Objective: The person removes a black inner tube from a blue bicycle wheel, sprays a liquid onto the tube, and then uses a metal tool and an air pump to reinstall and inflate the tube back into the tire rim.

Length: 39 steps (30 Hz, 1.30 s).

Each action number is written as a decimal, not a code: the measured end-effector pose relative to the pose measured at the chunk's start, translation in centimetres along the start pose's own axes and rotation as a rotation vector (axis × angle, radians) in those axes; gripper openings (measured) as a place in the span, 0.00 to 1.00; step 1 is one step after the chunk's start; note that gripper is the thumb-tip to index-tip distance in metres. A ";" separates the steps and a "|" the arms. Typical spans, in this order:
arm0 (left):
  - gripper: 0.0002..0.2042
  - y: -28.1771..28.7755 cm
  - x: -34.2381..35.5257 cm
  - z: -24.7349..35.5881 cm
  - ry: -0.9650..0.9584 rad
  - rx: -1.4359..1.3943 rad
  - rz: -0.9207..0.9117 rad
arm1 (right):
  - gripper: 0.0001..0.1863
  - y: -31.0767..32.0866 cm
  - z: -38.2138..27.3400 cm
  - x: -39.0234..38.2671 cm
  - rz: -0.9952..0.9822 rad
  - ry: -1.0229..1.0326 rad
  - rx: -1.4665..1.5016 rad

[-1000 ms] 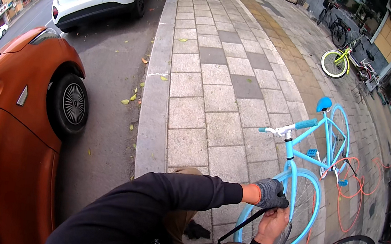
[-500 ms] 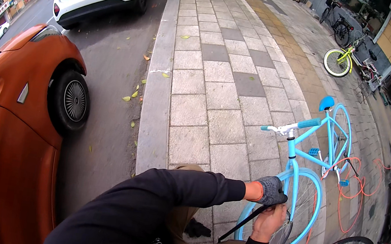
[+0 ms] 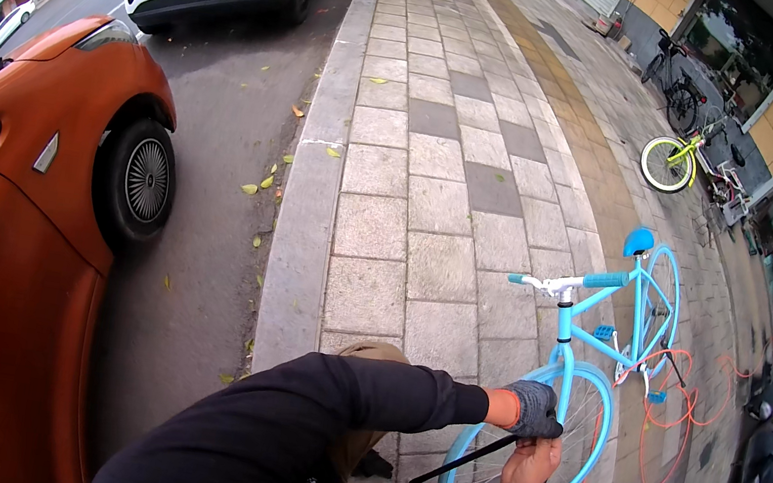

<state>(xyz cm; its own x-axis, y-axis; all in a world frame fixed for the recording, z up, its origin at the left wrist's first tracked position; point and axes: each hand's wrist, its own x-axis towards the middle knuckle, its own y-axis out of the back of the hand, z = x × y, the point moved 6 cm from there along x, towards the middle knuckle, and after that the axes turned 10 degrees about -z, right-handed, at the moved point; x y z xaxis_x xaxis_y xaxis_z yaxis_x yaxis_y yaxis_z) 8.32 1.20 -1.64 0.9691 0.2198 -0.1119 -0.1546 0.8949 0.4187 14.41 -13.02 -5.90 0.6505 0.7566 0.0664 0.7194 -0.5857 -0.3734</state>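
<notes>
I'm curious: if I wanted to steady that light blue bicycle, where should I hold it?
Probably by the teal grip that looks longer from here, coming down from above. It is a slim cylinder jutting from the white handlebar, with nothing over it. The left hand and right hand are lower down, at the front wheel, so the way in looks open.

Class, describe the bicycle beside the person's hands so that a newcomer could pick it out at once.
From the orange car at left, cross the pale pavement rightward. There a bicycle stands with its front wheel at the left hand and right hand. Its light-blue colouring sets it apart from the yellow-fronted bicycle and dark bicycle farther up the pavement.
</notes>
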 end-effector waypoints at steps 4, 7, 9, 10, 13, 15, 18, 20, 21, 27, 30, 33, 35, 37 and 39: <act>0.24 -0.7 0.8 -0.4 -0.011 0.002 0.006 | 0.08 -0.2 0.4 0.3 0.015 -0.012 0.032; 0.24 -1.1 1.4 -1.0 0.014 0.021 -0.010 | 0.10 0.5 1.3 0.6 -0.026 -0.042 0.077; 0.24 -0.9 1.6 -1.9 0.059 0.016 0.000 | 0.12 0.0 2.1 1.0 -0.003 -0.037 0.084; 0.24 -0.6 1.5 -2.1 0.081 0.016 0.006 | 0.13 -0.5 2.2 1.2 0.007 -0.033 0.090; 0.25 -0.1 1.5 -1.7 0.115 -0.056 0.025 | 0.11 -0.4 1.4 1.6 0.030 -0.022 0.110; 0.25 0.0 1.6 -1.3 0.121 -0.059 0.028 | 0.10 0.2 1.1 2.0 -0.036 -0.017 0.111; 0.25 0.1 1.6 -1.3 0.137 -0.029 0.024 | 0.10 0.6 1.0 1.7 -0.126 -0.034 0.099; 0.25 0.2 1.3 -1.4 0.158 -0.040 0.027 | 0.08 -0.4 0.6 1.3 -0.108 -0.060 0.065; 0.25 0.0 1.3 -1.6 0.163 -0.041 0.036 | 0.08 -0.8 0.5 1.1 -0.110 -0.068 0.057; 0.25 -0.6 1.2 -2.0 0.148 0.006 0.015 | 0.06 -0.1 0.9 0.4 -0.079 -0.069 -0.028; 0.25 -1.1 1.2 -2.0 0.130 0.033 0.021 | 0.05 0.6 1.7 0.2 -0.060 -0.047 0.018; 0.24 -1.5 1.5 -2.8 0.125 0.046 0.003 | 0.05 0.3 2.5 -0.4 -0.055 -0.045 0.071; 0.24 -1.4 1.6 -2.7 0.115 0.054 -0.037 | 0.03 1.3 3.6 -0.4 -0.044 -0.049 0.043; 0.24 -1.3 1.3 -2.8 0.150 0.047 -0.021 | 0.03 0.3 3.2 -0.6 -0.019 -0.066 0.062; 0.25 -1.0 1.0 -2.7 0.171 0.012 -0.020 | 0.03 -0.1 2.7 -0.5 -0.047 -0.062 0.038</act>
<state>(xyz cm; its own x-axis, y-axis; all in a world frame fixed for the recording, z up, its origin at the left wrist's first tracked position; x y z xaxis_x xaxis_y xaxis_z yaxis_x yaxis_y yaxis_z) 8.90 1.57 -4.62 0.9249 0.2658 -0.2718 -0.1323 0.8953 0.4255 13.36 -12.53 -8.34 0.5992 0.8002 0.0276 0.7382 -0.5387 -0.4060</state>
